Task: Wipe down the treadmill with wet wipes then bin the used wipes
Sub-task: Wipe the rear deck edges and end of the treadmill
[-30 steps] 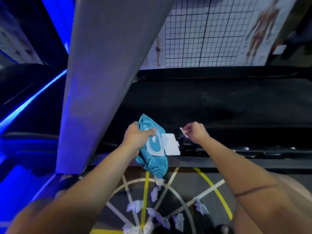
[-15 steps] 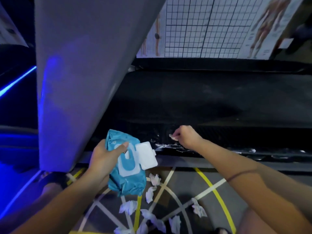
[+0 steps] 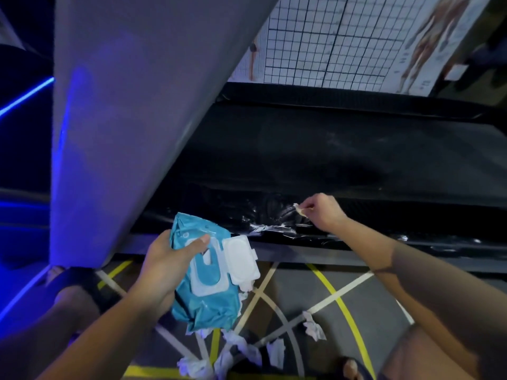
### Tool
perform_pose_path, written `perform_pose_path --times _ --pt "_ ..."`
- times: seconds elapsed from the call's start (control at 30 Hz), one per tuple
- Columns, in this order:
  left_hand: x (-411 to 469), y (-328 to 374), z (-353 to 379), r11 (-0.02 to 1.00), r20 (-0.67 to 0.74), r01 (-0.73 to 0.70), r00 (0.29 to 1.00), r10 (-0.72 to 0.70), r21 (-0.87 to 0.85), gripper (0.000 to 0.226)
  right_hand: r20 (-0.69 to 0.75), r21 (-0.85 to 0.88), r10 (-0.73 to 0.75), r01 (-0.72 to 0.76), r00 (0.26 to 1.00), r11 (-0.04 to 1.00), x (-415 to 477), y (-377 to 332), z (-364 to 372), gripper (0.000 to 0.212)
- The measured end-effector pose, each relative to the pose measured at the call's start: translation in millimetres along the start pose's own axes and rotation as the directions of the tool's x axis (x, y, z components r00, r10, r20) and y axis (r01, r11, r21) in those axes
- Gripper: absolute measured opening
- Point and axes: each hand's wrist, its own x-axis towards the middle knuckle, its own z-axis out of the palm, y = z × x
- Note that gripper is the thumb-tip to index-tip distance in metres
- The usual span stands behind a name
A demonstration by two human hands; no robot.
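Used wipes (image 3: 314,329): crumpled white tissue wads, scattered on the grey floor (image 3: 370,305) with yellow and white painted lines, nearest the camera. None binned, no bin in view.
Wipe pack (image 3: 208,292): soft teal plastic pouch, white flip lid open. It was held above the floor wads, just short of the treadmill edge.
Left hand (image 3: 164,267): fingers wrapped round the pack's back, thumb across its front. Busy, so not free to wipe.
Right hand (image 3: 325,215): thumb and fingertips pinched a small white wipe scrap (image 3: 298,210), other fingers curled.
Scrap position: touching or just above the rail, could not tell which. It poked out left of the fingers.
Side rail (image 3: 384,215): glossy black treadmill edge strip, long axis left-right across the view. Wet streaks (image 3: 269,229) lay left of and below the scrap; the rail right of the hand looked dry.
Key relation: right hand was the nearer one to the rail. Judged the next stroke should run along the rail's length, likely toward the dry part.
Belt (image 3: 329,149): matte black treadmill deck beyond the rail, faint smudges.
Upright (image 3: 123,105): broad grey slanted post, left.
Wall chart (image 3: 343,37): white grid poster with anatomy figures, farthest.
Progress: judged mid-wipe, binning not yet done.
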Motion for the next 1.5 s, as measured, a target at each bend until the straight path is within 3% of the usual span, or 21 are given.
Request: perform_pose_path --times 0.17,0.3,0.37,0.47,0.53,0.67,0.73,0.83,0.9,0.97,1.03,1.17,1.23,1.33,1.5 --pt "-2.3 -3.6 -15.7 0.999 -0.053 -0.007 0.999 0.005 -0.036 0.019 0.189 0.018 -0.188 0.188 0.964 0.982 -16.6 -25.2 7.0 0.010" --pt "-6.3 -1.0 -23.3 0.999 -0.108 -0.009 0.994 0.005 -0.036 0.014 0.033 0.088 -0.126 0.122 0.992 0.989 -10.2 -20.3 -17.5 0.010" --pt "-8.6 2.6 -24.1 0.999 -0.110 -0.017 0.994 0.011 -0.047 0.013 -0.027 -0.029 -0.079 0.078 0.997 0.997 -7.1 -7.4 -26.4 0.012" --pt "-9.9 4.7 -23.5 0.998 -0.105 -0.020 0.994 0.014 -0.057 0.015 0.007 -0.205 -0.001 0.003 1.000 0.979 -9.0 6.9 -15.2 0.020" --pt "-9.2 4.8 -23.3 0.998 -0.102 -0.016 0.995 0.010 -0.058 0.015 -0.012 -0.225 -0.049 0.045 0.999 0.973 -16.1 2.8 -1.2 0.023" --pt "-5.6 5.0 -20.6 0.997 -0.091 -0.008 0.996 0.002 -0.074 0.015 0.041 -0.134 -0.171 0.175 0.984 0.975 -33.9 -14.3 13.8 0.030" --pt "-1.9 4.5 -18.6 0.997 -0.091 -0.009 0.996 0.002 -0.074 0.017 0.081 -0.026 -0.167 0.169 0.983 0.985 -38.4 -21.5 9.4 0.029" --pt "3.5 2.9 -14.6 0.998 -0.089 -0.014 0.996 0.008 -0.066 0.022 -0.015 0.034 -0.102 0.102 0.995 0.994 -30.7 -23.6 -7.9 0.017" --pt "5.3 2.7 -12.9 0.997 -0.092 -0.009 0.996 0.002 -0.072 0.025 -0.069 -0.081 -0.066 0.060 0.995 0.995 -23.7 -17.6 -13.8 0.024" --pt "5.7 3.3 -9.7 0.997 -0.091 -0.007 0.996 -0.001 -0.083 0.025 -0.023 -0.249 -0.026 0.020 0.999 0.968 -22.9 -15.2 -9.0 0.027" --pt "7.1 4.3 -6.0 0.996 -0.097 -0.010 0.995 0.001 -0.093 0.026 0.005 -0.295 -0.048 0.047 0.999 0.954 -29.7 -17.6 5.0 0.024" --pt "11.8 9.7 -0.8 0.994 -0.109 -0.027 0.994 0.015 -0.109 0.023 0.058 -0.074 -0.177 0.181 0.983 0.981 -46.4 -33.4 19.2 0.033" --pt "13.0 11.8 0.6 0.993 -0.112 -0.025 0.994 0.012 -0.116 0.022 0.018 0.024 -0.180 0.179 0.984 0.983 -43.3 -37.4 10.7 0.026" --pt "13.8 11.4 1.2 0.992 -0.110 -0.014 0.994 0.001 -0.124 0.021 -0.109 0.175 -0.014 0.033 0.994 0.984 -17.4 -23.5 -12.0 0.016" --pt "14.8 4.3 2.0 0.995 -0.104 0.012 0.994 -0.022 -0.097 0.025 -0.126 0.116 0.112 -0.097 0.986 0.988 13.0 10.4 -21.7 0.011"
